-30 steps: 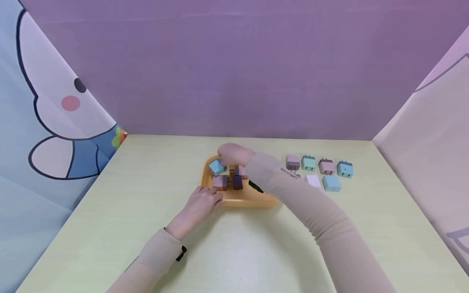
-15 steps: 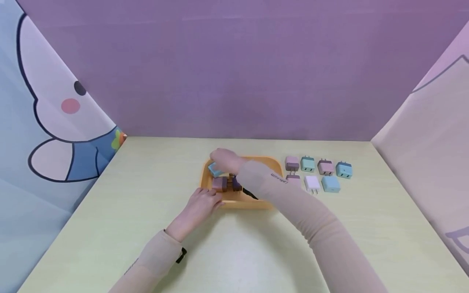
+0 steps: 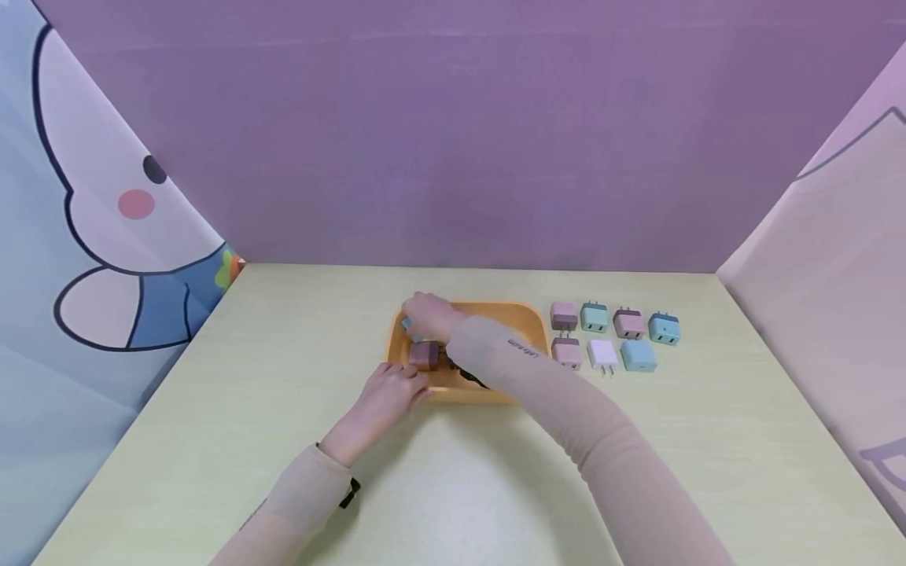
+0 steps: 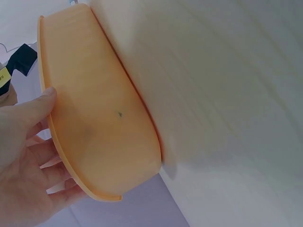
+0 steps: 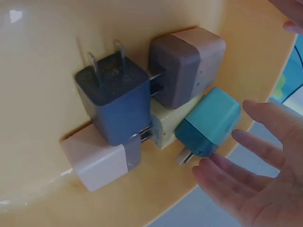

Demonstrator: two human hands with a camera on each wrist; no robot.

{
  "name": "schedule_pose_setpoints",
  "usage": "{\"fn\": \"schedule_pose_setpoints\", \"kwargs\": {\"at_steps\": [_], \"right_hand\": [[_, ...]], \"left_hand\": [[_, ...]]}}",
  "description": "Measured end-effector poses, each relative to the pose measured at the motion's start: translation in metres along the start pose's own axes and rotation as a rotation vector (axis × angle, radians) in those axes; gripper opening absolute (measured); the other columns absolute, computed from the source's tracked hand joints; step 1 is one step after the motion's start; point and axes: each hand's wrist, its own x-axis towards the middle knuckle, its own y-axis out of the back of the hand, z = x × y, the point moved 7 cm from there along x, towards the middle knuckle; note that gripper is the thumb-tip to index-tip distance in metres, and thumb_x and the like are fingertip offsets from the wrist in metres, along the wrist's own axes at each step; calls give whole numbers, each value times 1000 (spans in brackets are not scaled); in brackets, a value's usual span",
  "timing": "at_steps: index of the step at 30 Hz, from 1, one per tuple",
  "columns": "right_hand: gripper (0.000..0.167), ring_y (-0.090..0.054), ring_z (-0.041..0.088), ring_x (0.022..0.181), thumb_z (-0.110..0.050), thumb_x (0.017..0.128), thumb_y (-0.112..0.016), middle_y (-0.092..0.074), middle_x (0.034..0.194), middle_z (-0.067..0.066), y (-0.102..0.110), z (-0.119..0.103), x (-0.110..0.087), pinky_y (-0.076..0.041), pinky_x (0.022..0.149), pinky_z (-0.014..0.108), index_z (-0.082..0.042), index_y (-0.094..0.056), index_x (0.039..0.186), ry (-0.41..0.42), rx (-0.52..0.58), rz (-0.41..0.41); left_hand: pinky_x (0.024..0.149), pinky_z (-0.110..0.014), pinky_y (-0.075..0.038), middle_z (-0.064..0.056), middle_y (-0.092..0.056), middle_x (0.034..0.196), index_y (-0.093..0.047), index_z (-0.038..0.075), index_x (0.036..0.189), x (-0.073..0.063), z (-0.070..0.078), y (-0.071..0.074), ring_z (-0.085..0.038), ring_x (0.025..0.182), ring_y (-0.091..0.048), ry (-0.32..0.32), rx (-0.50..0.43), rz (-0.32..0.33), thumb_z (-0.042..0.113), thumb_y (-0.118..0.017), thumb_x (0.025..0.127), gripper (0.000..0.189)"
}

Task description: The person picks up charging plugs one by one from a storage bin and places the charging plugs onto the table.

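Observation:
An orange plastic tray (image 3: 488, 397) sits on the table with several plug chargers in it. My left hand (image 3: 392, 387) grips its near left corner, the thumb (image 4: 46, 101) outside the rim and the fingers inside. Over the far left corner is my right hand (image 3: 430, 316). In the right wrist view its fingers are spread beside a teal charger (image 5: 212, 120), fingertips right at its edges. Close by lie a dark blue charger (image 5: 118, 104) with prongs up, a pink-and-grey charger (image 5: 208, 59), a pale pink charger (image 5: 94, 158) and a partly hidden cream charger (image 5: 170, 120).
Right of the tray, chargers stand in two rows on the table (image 3: 283, 338), among them a white charger (image 3: 602, 354), a light blue charger (image 3: 639, 355) and a green charger (image 3: 594, 317). A purple backdrop (image 3: 460, 157) rises behind the table.
My right hand has moved left and slightly down over the tray's far left corner, covering more of the blue charger there. The left hand stays on the tray's corner.

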Motion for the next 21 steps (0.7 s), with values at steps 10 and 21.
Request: {"fn": "schedule_pose_setpoints", "kwargs": {"at_steps": [10,21], "right_hand": [[16,-47,16,73,-14,88,-54,-48,110,11,-4,-1,6,-38,59,23,-8,-57,103,-28,-22,25],[14,-41,14,63,-11,88,-52,-44,118,13,-7,0,8,-33,53,21,-7,-56,101,-22,17,-5]], "left_hand": [[63,-32,-39,0,-60,73,-62,13,77,0,-1,-3,-17,65,-53,0,7,-4,27,-65,79,14],[63,-33,-40,0,-60,73,-63,13,78,0,0,-2,-17,65,-53,4,8,-7,26,-65,78,13]]}}
